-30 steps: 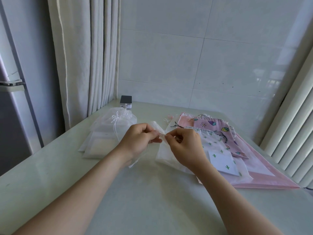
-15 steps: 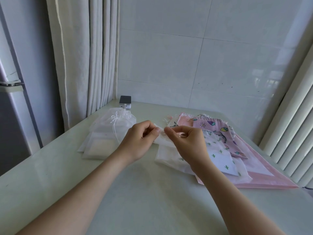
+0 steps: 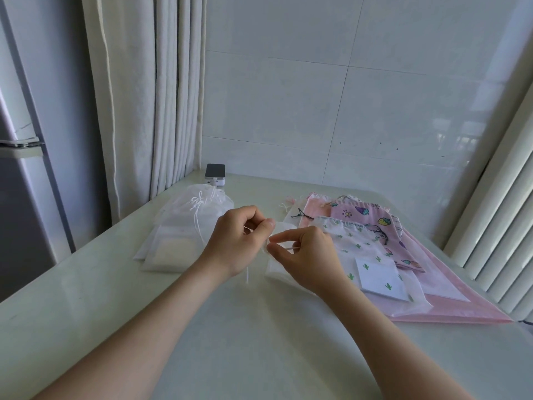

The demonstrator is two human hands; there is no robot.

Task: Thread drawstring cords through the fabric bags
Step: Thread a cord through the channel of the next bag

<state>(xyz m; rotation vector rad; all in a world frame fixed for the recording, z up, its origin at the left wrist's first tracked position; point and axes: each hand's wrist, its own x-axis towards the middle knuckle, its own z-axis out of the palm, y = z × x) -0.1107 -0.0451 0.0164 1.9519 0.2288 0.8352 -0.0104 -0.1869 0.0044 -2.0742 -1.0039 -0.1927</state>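
Where the fingertips meet above the table [image 3: 259, 350], the gathered top edge of a sheer white bag [image 3: 279, 230] is pinched between the thumb and forefinger of the left hand [image 3: 235, 241], and the other fingers of that hand are curled in toward the palm. Just beside it, almost touching, a thin white cord [image 3: 289, 248] is clamped between the thumb and forefinger of the right hand [image 3: 310, 256] at the bag's mouth, while the remaining fingers are bent loosely behind. Whether the cord has entered the bag's channel cannot be told. A further white length is seen hanging below the left hand, its end close to the tabletop; whether it is joined to the pinched piece cannot be told. The bag's lower part is laid on the table under the right hand, near the middle of the table. To the left, a pile of organza bags [image 3: 184, 235] is stacked flat, with a tied white drawstring lying over the top one. To the right, a cactus bag [image 3: 356, 241] is spread over a fruit bag [image 3: 372, 219], and both are laid on a large pink bag [image 3: 461, 301]; a white card printed with cacti is seen inside the sheer cactus bag. A small dark-topped device [image 3: 215, 174] is set at the far edge of the table, against the tiled wall [image 3: 346, 96]. A pale curtain [image 3: 150, 96] is hung at the left, and a slatted blind [image 3: 504, 226] is seen at the right edge.
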